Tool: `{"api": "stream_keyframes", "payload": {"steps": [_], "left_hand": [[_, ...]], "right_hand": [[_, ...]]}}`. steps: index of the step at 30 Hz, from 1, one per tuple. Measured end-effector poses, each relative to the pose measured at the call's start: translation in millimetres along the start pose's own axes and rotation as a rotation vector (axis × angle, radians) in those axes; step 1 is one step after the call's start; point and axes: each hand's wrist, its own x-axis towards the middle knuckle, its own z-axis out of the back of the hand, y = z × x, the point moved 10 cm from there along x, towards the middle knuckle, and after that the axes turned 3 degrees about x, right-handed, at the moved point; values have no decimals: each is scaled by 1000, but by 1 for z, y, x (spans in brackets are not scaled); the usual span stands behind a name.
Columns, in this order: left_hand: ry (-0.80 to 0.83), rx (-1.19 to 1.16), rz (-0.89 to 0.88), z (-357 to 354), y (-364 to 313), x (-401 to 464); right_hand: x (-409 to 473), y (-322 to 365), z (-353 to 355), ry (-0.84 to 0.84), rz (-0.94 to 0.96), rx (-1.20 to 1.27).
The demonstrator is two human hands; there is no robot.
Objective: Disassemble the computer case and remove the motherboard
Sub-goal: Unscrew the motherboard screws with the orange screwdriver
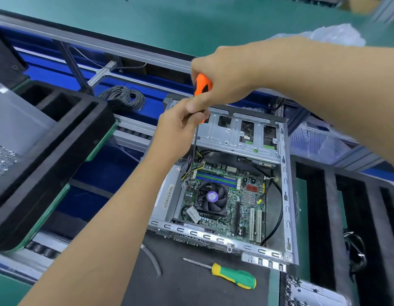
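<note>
An open grey metal computer case [285, 173] lies on a dark mat. Inside it sits the green motherboard [235, 208] with a black CPU fan [211, 198] and blue memory slots. My right hand [224, 78] grips the orange handle of a long screwdriver [201, 85] from above. My left hand [180, 124] pinches the lower end of that handle, where the shaft begins. The thin shaft runs down into the case's upper-left corner, near the yellow and black wires. Its tip is hidden among the wires and parts.
A green-and-yellow screwdriver [235, 276] lies on the mat in front of the case. Black foam trays [59, 133] stand at left and right [346, 217]. A coil of grey wire [125, 97] rests behind on the blue conveyor. Small screws lie in a tray [306, 292] at bottom right.
</note>
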Motion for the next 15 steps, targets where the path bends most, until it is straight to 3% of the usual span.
{"api": "stream_keyframes", "payload": {"steps": [6, 15], "left_hand": [[10, 27, -14, -1, -1, -1], [-106, -17, 69, 7, 9, -3]], "right_hand": [[11, 6, -8, 60, -108, 69], [-2, 24, 0, 36, 27, 10]]}}
